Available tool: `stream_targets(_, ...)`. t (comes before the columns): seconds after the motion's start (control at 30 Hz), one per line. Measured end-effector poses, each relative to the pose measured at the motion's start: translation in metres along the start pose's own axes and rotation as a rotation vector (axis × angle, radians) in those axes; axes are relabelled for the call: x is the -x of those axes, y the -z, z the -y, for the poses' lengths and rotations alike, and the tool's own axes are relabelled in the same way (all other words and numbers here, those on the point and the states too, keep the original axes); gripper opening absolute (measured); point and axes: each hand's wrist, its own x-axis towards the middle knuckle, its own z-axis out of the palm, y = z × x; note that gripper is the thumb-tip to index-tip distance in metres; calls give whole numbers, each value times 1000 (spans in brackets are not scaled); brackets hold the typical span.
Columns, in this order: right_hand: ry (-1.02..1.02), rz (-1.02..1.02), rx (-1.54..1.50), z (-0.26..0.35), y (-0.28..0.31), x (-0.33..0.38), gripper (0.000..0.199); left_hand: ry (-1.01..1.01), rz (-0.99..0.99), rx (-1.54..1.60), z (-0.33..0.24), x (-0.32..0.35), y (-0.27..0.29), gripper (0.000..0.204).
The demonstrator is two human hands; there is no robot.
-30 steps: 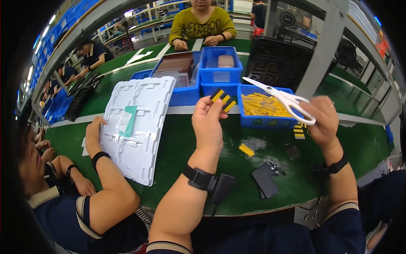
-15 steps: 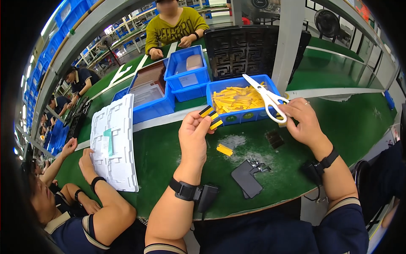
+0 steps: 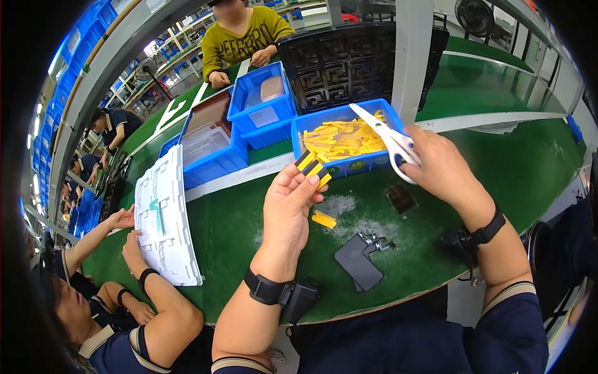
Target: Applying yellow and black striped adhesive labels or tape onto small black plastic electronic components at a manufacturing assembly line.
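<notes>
My left hand pinches a small black-and-yellow striped piece between thumb and fingers, above the table. White-handled scissors are in my right hand, its fingers around the handles. The scissors' blades look closed and point up and left, over a blue bin full of yellow strips. Below my left hand a yellow strip piece lies on the green table. A dark brown square sheet rests below the scissors, and flat dark grey parts lie nearer me.
Further blue bins stand at the back left, one holding brown sheets. A black moulded tray leans behind the yellow strips, beside a grey post. To my left, a co-worker's hands are at an upright white tray. Another person sits opposite.
The view has shifted a little, so the bins appear further left and higher. My right hand has closed further around the scissors' handles. My left hand still holds the striped piece.
</notes>
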Motion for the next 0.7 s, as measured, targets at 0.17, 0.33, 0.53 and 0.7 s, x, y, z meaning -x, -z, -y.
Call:
stream_targets(0.17, -191, 184, -419, -1, 6, 14, 48, 69, 16, 109, -15, -15, 0, 22)
stream_targets(0.33, -262, 264, -1182, 22, -3, 34, 58, 80, 10, 169, -17, -33, -5, 14)
stream_targets(0.53, -54, 231, -783, 27, -6, 36, 78, 77, 55, 205, -16, -47, -21, 14)
stream_targets(0.7, -115, 239, -765, 25, -12, 34, 79, 54, 91, 147, -6, -50, -26, 18)
